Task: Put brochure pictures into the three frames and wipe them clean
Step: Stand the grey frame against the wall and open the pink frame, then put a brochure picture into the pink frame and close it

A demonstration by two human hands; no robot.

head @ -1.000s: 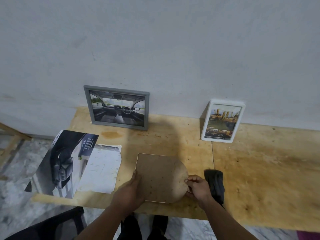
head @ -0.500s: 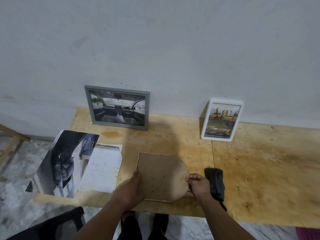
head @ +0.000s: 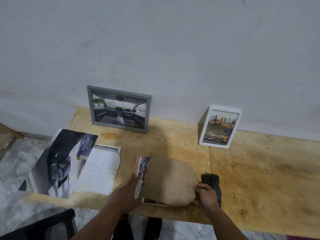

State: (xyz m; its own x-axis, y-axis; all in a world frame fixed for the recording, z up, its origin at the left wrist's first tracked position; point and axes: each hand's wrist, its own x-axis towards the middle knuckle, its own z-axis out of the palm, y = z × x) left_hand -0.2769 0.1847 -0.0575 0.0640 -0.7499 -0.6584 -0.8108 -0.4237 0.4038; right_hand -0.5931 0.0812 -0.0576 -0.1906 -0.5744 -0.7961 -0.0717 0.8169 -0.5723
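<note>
Head view looks down on a plywood table [head: 259, 179] set against a pale wall. Two frames stand upright at the back, leaning on the wall: a grey frame [head: 119, 109] holding a picture of a car interior, and well to its right a white frame [head: 220, 128] holding a picture of yellow vehicles. The third frame [head: 140, 172] lies face down near the front edge, with a printed picture [head: 142, 166] showing in it along its left side. A brown backing board [head: 169, 179], rounded at its right end, lies over most of that frame, leaving a strip of the picture and a sliver of the frame's near edge uncovered.

The left hand [head: 127, 193] rests at the frame's left edge, fingers fairly straight, fingertips touching the picture strip. The right hand [head: 205, 193] has curled fingers pinching the board's rounded right end. A dark cloth [head: 212, 182] lies just beside and partly behind that hand.

To the left, an open car brochure [head: 58, 163] overhangs the table's edge, with a white sheet [head: 100, 168] lying against its right side.
</note>
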